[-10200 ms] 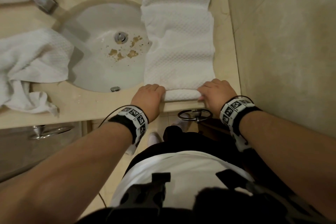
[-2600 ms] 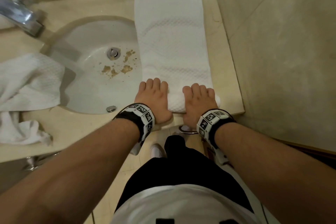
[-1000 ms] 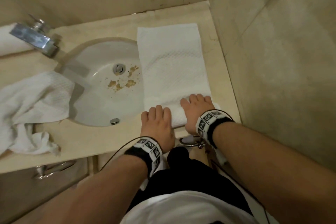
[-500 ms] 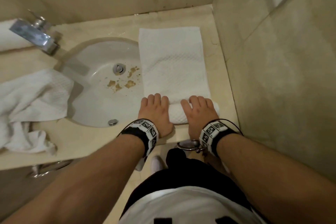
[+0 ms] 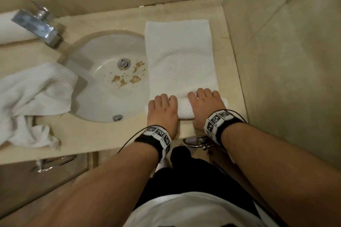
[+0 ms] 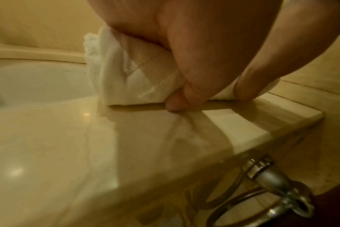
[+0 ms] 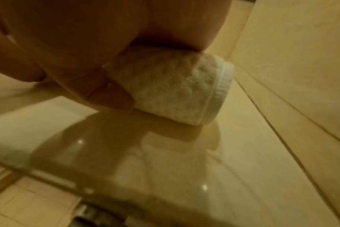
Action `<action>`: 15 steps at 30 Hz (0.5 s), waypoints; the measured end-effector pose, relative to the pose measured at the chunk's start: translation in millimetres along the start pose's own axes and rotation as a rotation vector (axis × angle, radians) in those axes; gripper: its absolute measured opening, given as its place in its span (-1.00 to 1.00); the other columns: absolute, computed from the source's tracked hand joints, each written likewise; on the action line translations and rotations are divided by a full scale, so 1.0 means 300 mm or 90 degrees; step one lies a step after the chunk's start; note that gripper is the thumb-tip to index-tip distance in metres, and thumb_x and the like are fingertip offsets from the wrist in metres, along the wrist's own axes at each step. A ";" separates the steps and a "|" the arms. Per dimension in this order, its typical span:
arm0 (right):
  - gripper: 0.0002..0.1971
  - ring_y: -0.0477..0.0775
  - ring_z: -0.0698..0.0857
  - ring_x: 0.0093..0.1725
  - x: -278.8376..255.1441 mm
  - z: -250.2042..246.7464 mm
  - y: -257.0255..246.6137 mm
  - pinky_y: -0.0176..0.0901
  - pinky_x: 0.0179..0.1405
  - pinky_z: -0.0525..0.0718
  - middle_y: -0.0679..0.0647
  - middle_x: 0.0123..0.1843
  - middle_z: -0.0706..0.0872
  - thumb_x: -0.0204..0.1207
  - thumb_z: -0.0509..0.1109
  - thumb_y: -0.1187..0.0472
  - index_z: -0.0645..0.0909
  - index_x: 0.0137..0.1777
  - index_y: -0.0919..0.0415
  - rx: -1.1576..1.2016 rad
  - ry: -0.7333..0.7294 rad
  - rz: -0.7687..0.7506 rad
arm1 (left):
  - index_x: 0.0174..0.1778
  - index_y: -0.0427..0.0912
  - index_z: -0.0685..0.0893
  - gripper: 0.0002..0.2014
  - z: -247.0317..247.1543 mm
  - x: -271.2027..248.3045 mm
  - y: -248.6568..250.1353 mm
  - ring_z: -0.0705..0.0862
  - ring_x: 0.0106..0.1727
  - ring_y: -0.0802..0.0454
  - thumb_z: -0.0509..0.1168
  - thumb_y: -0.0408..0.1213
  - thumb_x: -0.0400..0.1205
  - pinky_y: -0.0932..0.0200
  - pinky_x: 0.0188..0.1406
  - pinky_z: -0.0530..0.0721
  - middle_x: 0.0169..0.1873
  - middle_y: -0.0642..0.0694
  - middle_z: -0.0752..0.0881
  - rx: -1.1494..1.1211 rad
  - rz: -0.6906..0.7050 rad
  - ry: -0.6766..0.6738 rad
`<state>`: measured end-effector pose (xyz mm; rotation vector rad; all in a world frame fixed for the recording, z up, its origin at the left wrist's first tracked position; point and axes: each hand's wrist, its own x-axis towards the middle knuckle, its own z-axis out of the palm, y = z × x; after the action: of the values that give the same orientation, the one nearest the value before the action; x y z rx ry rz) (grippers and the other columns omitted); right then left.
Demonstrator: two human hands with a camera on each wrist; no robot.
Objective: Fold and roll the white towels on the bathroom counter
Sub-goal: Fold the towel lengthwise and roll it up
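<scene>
A folded white towel [image 5: 180, 57] lies as a long strip on the counter [image 5: 92, 134], right of the sink. Its near end is wound into a tight roll [image 5: 185, 108]. My left hand [image 5: 162, 110] covers the roll's left end and my right hand [image 5: 206, 103] its right end, fingers curled over the top. In the left wrist view a digit tucks against the near side of the roll [image 6: 130, 73] at the counter. In the right wrist view the thumb presses the roll [image 7: 175, 89], whose hemmed end sticks out past the hand.
A crumpled white towel [image 5: 36, 94] lies left of the sink [image 5: 103, 101], which has brown specks by the drain. A chrome faucet [image 5: 36, 24] stands behind, with a rolled towel [image 5: 9, 29] beyond it. A tiled wall [image 5: 286, 61] borders the counter's right; a metal ring [image 5: 199, 143] hangs below the edge.
The roll has grown thicker and moved a little away from me along the strip. My left hand came forward onto the roll beside my right hand.
</scene>
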<state>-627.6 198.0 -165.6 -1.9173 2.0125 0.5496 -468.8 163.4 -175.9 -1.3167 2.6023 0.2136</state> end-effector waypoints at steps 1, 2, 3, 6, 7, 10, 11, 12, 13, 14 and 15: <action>-0.14 0.24 0.48 0.24 -0.014 0.006 -0.005 0.14 0.22 0.41 0.16 0.30 0.49 0.13 0.47 0.00 0.28 0.49 0.06 0.000 -0.003 0.002 | 0.19 -0.25 0.55 -0.48 0.003 -0.016 0.010 0.52 0.01 -0.26 0.24 -0.25 0.28 -0.14 0.02 0.44 0.01 -0.26 0.58 -0.001 -0.004 0.004; -0.15 0.24 0.48 0.24 -0.033 0.015 -0.011 0.14 0.22 0.41 0.16 0.30 0.49 0.13 0.47 -0.01 0.28 0.49 0.05 0.002 -0.007 0.003 | 0.18 -0.25 0.56 -0.48 0.004 -0.034 0.020 0.52 -0.01 -0.25 0.25 -0.24 0.27 -0.13 0.00 0.44 -0.01 -0.25 0.58 -0.004 -0.005 0.006; -0.15 0.23 0.48 0.25 -0.052 0.025 -0.016 0.14 0.23 0.41 0.15 0.30 0.49 0.15 0.47 -0.04 0.28 0.49 0.05 0.004 -0.010 0.001 | 0.17 -0.25 0.56 -0.48 0.008 -0.054 0.028 0.52 -0.02 -0.25 0.27 -0.23 0.25 -0.13 -0.02 0.43 -0.02 -0.24 0.58 -0.008 -0.004 0.001; -0.08 0.23 0.48 0.26 -0.107 0.062 -0.038 0.15 0.25 0.40 0.14 0.32 0.50 0.17 0.49 -0.29 0.26 0.51 0.04 0.019 -0.024 -0.012 | 0.14 -0.21 0.57 -0.44 0.028 -0.121 0.034 0.52 -0.03 -0.24 0.32 -0.15 0.19 -0.12 -0.06 0.42 -0.04 -0.22 0.57 -0.025 -0.002 -0.040; -0.06 0.23 0.48 0.27 -0.121 0.074 -0.048 0.16 0.25 0.40 0.14 0.32 0.50 0.17 0.47 -0.37 0.26 0.51 0.04 0.027 -0.032 -0.017 | 0.16 -0.20 0.56 -0.43 0.027 -0.142 0.033 0.51 -0.01 -0.23 0.30 -0.12 0.20 -0.12 -0.04 0.40 -0.01 -0.20 0.56 -0.032 -0.004 -0.060; -0.09 0.21 0.50 0.26 -0.141 0.087 -0.061 0.16 0.23 0.41 0.12 0.31 0.51 0.21 0.42 -0.43 0.28 0.48 0.03 0.049 -0.035 -0.037 | 0.28 -0.13 0.46 -0.43 0.012 -0.178 0.026 0.47 0.12 -0.23 0.28 -0.06 0.33 -0.13 0.06 0.36 0.13 -0.16 0.51 -0.044 -0.015 -0.116; -0.10 0.21 0.51 0.23 -0.143 0.081 -0.060 0.15 0.21 0.42 0.11 0.28 0.52 0.21 0.42 -0.43 0.30 0.46 0.04 0.055 -0.031 -0.045 | 0.30 -0.11 0.42 -0.42 0.007 -0.180 0.022 0.46 0.16 -0.23 0.28 -0.03 0.36 -0.14 0.09 0.35 0.16 -0.15 0.49 -0.046 -0.017 -0.128; -0.11 0.21 0.51 0.19 -0.148 0.074 -0.060 0.14 0.18 0.42 0.12 0.24 0.52 0.19 0.44 -0.42 0.32 0.44 0.06 0.053 -0.021 -0.052 | 0.30 -0.10 0.41 -0.42 0.001 -0.178 0.018 0.45 0.17 -0.22 0.25 0.00 0.36 -0.14 0.11 0.35 0.17 -0.15 0.48 -0.051 -0.016 -0.132; -0.11 0.22 0.50 0.13 -0.156 0.069 -0.062 0.13 0.13 0.42 0.13 0.19 0.53 0.16 0.47 -0.40 0.37 0.40 0.09 0.039 -0.003 -0.061 | 0.30 -0.11 0.41 -0.41 -0.006 -0.169 0.014 0.44 0.18 -0.22 0.20 0.04 0.35 -0.14 0.12 0.35 0.17 -0.16 0.48 -0.057 -0.013 -0.131; -0.12 0.24 0.49 0.06 -0.169 0.070 -0.067 0.12 0.07 0.41 0.15 0.13 0.53 0.10 0.52 -0.36 0.43 0.34 0.14 0.025 0.016 -0.067 | 0.29 -0.11 0.42 -0.39 -0.011 -0.156 0.011 0.44 0.18 -0.22 0.14 0.08 0.33 -0.13 0.12 0.34 0.17 -0.17 0.48 -0.065 -0.010 -0.129; -0.14 0.24 0.47 0.01 -0.185 0.078 -0.077 0.12 0.03 0.40 0.18 0.08 0.53 0.06 0.57 -0.29 0.48 0.30 0.19 0.014 0.040 -0.066 | 0.27 -0.11 0.42 -0.36 -0.014 -0.141 0.008 0.43 0.19 -0.22 0.09 0.11 0.30 -0.13 0.15 0.34 0.18 -0.18 0.47 -0.071 -0.005 -0.130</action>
<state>-602.3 257.2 -161.3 -2.0358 1.9352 0.4443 -446.8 196.7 -160.8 -1.2679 2.4442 0.4716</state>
